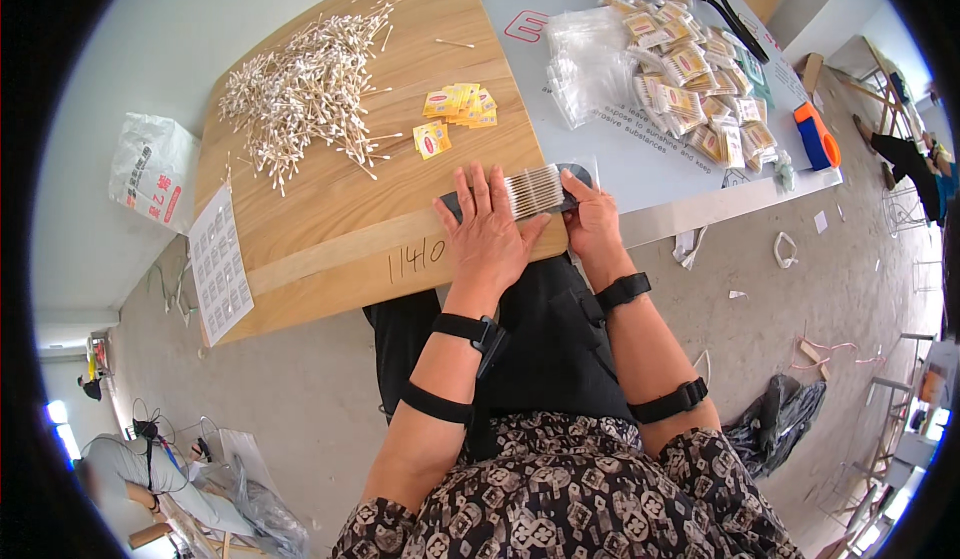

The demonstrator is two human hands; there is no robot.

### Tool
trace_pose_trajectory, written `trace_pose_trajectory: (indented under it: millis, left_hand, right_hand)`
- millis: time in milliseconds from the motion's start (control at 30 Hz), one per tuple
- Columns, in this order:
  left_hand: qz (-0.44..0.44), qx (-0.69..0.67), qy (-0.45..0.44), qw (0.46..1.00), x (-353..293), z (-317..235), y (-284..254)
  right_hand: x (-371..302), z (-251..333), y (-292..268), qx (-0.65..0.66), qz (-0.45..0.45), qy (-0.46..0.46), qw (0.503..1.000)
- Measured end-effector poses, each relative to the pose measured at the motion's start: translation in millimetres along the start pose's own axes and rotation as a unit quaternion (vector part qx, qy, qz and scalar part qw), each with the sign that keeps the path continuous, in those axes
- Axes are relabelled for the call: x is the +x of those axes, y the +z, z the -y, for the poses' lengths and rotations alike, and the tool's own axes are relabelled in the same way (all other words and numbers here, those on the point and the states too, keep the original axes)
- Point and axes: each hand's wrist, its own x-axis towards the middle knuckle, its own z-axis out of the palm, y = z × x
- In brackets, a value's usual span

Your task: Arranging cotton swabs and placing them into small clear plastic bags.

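Note:
A row of cotton swabs lies side by side in a dark, flat holder at the table's front edge. My left hand rests over the holder's left part, fingers stretched out flat and the thumb beside the swabs. At the other end, my right hand grips the dark holder, its thumb on top and its other fingers mostly hidden. A piece of clear plastic shows at that end; I cannot tell how far it covers the holder. Yellow printed cards lie just beyond my left hand.
A large heap of loose cotton swabs covers the far left of the wooden table. On the grey surface at right are empty clear bags, many packed swab bags and an orange-and-blue tape roll. A printed sheet hangs at the left edge.

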Motion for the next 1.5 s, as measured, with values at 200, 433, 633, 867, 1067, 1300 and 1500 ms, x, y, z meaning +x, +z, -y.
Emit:
trace_pose_trajectory:
  millis: [200, 433, 633, 867, 1067, 1300, 1500]
  left_hand:
    - [-0.001, 0.001, 0.005, 1.000, 4, -1, 0]
    - [-0.003, -0.002, 0.011, 1.000, 5, 1, 0]
    - [-0.146, -0.074, -0.015, 0.986, 35, 56, 0]
    - [-0.128, -0.087, -0.074, 0.985, 92, 101, -27]
    - [-0.046, -0.094, -0.126, 0.987, 102, 108, -29]
    - [-0.127, -0.141, -0.111, 0.975, 97, 119, -17]
    - [-0.085, -0.133, -0.103, 0.982, 101, 124, -17]
  right_hand:
    - [0, -1, -5, -0.025, 0.029, -0.016, 0.999]
    - [0, -5, -10, -0.031, 0.044, -0.028, 0.998]
    - [-14, 4, -20, -0.306, -0.128, -0.245, 0.911]
    - [-56, -2, -2, -0.515, 0.087, -0.469, 0.712]
    - [-55, -14, 5, -0.518, 0.117, -0.471, 0.704]
    - [-51, -10, 5, -0.519, 0.104, -0.450, 0.720]
    - [-53, -13, 1, -0.522, 0.105, -0.443, 0.721]
